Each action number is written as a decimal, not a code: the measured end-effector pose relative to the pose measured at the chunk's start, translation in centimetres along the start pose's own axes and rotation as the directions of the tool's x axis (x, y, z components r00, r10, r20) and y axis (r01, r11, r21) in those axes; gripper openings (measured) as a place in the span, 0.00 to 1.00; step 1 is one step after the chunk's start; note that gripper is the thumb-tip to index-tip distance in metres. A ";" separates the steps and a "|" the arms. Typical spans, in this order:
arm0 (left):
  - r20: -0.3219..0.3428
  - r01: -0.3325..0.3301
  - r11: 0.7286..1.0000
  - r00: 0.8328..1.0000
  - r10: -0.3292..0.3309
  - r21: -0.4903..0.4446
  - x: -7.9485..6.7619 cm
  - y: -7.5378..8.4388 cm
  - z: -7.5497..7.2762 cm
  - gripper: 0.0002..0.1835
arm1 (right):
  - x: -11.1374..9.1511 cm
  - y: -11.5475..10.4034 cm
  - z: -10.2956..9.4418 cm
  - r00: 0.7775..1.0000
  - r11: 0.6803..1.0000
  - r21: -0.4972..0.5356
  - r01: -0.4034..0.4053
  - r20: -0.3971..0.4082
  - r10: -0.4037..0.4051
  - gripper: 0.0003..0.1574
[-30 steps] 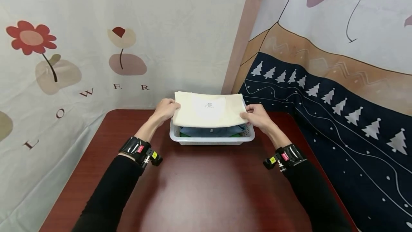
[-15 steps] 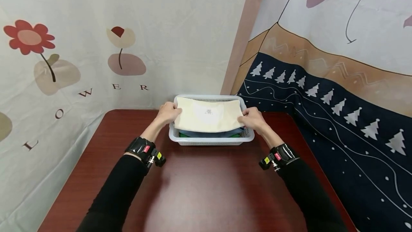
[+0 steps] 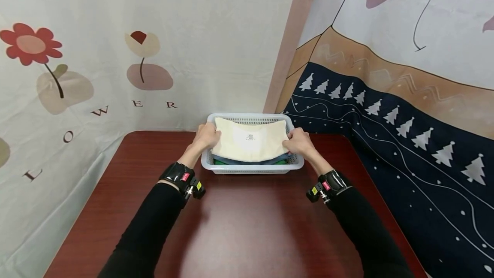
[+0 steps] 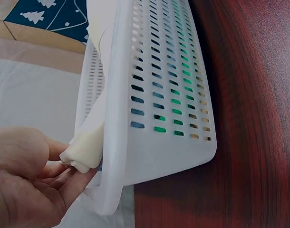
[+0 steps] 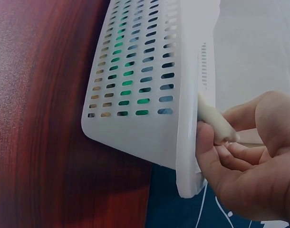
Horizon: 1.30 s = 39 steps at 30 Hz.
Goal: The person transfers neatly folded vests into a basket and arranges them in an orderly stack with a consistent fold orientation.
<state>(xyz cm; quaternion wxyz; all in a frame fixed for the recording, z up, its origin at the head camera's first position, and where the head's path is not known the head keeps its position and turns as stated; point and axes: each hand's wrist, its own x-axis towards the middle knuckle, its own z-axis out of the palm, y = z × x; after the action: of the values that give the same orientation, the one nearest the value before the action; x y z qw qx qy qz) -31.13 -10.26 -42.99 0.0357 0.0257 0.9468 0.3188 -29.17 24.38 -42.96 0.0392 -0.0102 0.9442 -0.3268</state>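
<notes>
A folded cream cloth (image 3: 250, 140) with a small dark print on a whiter patch lies across the inside of a white plastic basket (image 3: 252, 168), sagging a little in the middle. At its left end my left hand (image 3: 208, 135) pinches the edge between thumb and fingers, and the left wrist view shows the thick rolled cloth end (image 4: 85, 149) in that grip. My right hand (image 3: 299, 142) pinches the opposite end close to the basket rim. Beneath the cream cloth, a blue folded cloth (image 3: 251, 161) shows with green at its sides.
The basket stands at the far edge of a dark red wooden table (image 3: 247, 218). Directly behind it hangs a pale printed curtain (image 3: 216, 55), and a navy fabric with white trees (image 3: 386, 162) drapes along the right side. Blue, green and tan show through the basket's slots.
Both hands have come down and inward with the cream cloth, which has sunk from above the basket to within its rim. The basket's back rim now shows behind it.
</notes>
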 end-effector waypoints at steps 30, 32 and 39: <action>0.083 -0.091 0.961 0.994 0.072 0.262 13.9 -10.8 12.0 0.10 | -0.2 -1.5 1.7 0.995 0.981 -0.168 -0.096 0.017 0.100 0.11; 0.069 -0.087 0.964 0.995 0.072 0.250 13.5 -10.6 11.9 0.09 | -0.2 -1.5 1.7 0.995 0.980 -0.175 -0.093 0.024 0.098 0.11; 0.044 -0.070 0.973 0.997 0.061 0.220 6.9 -5.3 7.6 0.14 | -0.2 -1.4 1.7 0.995 0.982 -0.165 -0.096 0.025 0.101 0.11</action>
<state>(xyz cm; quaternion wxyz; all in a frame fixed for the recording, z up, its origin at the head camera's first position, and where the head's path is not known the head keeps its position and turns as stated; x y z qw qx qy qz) -37.52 -9.43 -52.61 0.0398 0.0667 0.9742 0.2117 -28.82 22.24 -43.41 0.0699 0.0279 0.9664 -0.2456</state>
